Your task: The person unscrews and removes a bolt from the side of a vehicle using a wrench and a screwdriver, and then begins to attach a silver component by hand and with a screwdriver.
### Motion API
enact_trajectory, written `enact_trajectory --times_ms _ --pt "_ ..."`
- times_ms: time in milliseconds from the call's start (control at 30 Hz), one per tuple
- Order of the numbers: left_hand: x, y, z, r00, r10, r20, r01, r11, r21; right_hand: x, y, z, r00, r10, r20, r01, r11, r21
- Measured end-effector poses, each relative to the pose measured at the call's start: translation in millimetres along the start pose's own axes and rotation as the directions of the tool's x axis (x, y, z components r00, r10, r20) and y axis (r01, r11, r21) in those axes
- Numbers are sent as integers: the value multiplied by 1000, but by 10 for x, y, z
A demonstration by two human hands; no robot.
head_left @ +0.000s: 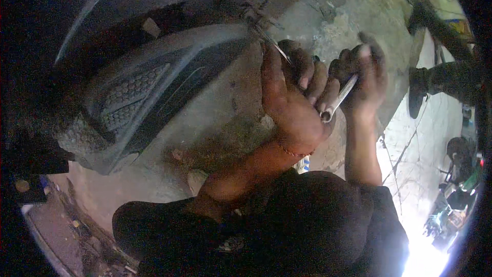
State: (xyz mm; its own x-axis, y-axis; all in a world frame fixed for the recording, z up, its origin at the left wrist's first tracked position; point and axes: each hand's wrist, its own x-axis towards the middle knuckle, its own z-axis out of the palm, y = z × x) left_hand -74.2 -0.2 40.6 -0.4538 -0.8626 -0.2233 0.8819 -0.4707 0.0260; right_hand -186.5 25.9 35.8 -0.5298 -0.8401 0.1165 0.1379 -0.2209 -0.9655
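A rough grey concrete floor (364, 10), stained and patchy, gives way on the right to a brightly lit whitish stretch (417, 159) crossed by thin dark lines. A dark shoe (417, 95) rests at its border; a blurred jumble of dark and greenish objects (456, 200) lies farther right.

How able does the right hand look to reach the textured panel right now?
Probably not directly: the left hand and left forearm lie between the right hand and the textured panel; that hand also seems to hold a silver tool.
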Motion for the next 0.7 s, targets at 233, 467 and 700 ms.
enact_trajectory --times_ms 233,467,700 --pt "29 13 6 990 -31 -138 32 999 6 334 -280 -347 335 -385 860 942 145 -302" --pt "83 4 30 968 92 -233 -65 990 123 285 -172 -482 262 -182 948 937 284 -205" --pt "59 247 -333 999 6 -41 3 977 213 -334 411 -267 702 -309 641 624 700 -347"
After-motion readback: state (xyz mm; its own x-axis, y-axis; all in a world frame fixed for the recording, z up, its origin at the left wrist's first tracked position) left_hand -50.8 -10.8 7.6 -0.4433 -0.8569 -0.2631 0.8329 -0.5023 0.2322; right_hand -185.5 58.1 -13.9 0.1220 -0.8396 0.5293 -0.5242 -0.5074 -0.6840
